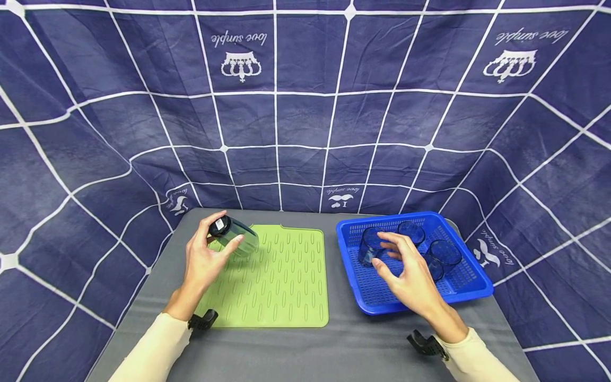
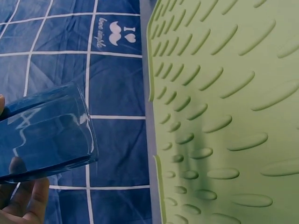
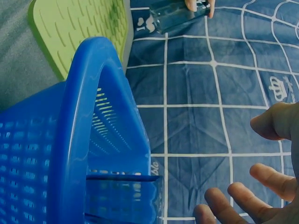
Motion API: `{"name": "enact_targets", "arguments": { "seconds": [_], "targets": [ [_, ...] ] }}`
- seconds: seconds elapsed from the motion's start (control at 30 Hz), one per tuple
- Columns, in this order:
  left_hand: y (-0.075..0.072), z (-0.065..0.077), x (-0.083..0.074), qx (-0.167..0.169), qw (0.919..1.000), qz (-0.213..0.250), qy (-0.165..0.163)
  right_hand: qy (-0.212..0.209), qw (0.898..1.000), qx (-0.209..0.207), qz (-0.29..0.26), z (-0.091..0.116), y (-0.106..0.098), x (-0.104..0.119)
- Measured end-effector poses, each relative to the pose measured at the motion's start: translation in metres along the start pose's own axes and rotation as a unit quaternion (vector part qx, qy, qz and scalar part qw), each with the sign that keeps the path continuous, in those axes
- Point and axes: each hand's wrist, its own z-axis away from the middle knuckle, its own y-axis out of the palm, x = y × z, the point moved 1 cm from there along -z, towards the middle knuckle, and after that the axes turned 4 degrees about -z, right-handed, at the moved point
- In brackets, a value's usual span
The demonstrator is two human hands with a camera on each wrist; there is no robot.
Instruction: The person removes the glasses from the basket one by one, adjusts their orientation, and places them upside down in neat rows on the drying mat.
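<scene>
My left hand (image 1: 205,257) grips a clear bluish drinking glass (image 1: 241,239), fingers on one side and thumb on the other. The glass is tilted above the far left corner of the green ridged mat (image 1: 281,286); its dark end with a white label points up and left. In the left wrist view the glass (image 2: 51,133) hangs beside the mat. Over the blue basket (image 1: 377,307), my right hand (image 1: 412,276) has loosely bent, spread fingers and holds nothing. Several similar glasses stand in the basket, one glass (image 1: 367,249) just left of the right fingers.
A grey table (image 1: 305,353) carries the mat on the left and the basket on the right, with a strip of tabletop between them. Dark blue cloth (image 1: 305,122) with white lines hangs behind and along both sides. Each wrist wears a black camera strap.
</scene>
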Motion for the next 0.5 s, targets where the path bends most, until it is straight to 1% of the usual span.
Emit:
{"name": "enact_targets", "arguments": {
  "seconds": [0.3,0.5],
  "targets": [
    [0.001,-0.002,0.009,0.004,0.9995,-0.016,-0.026,-0.005,1.000,-0.007,0.023,-0.001,-0.008,-0.006],
    [0.002,-0.004,0.016,0.004,0.9991,-0.024,-0.033,-0.004,1.000,-0.020,0.023,-0.002,-0.015,-0.011]
  ]
}}
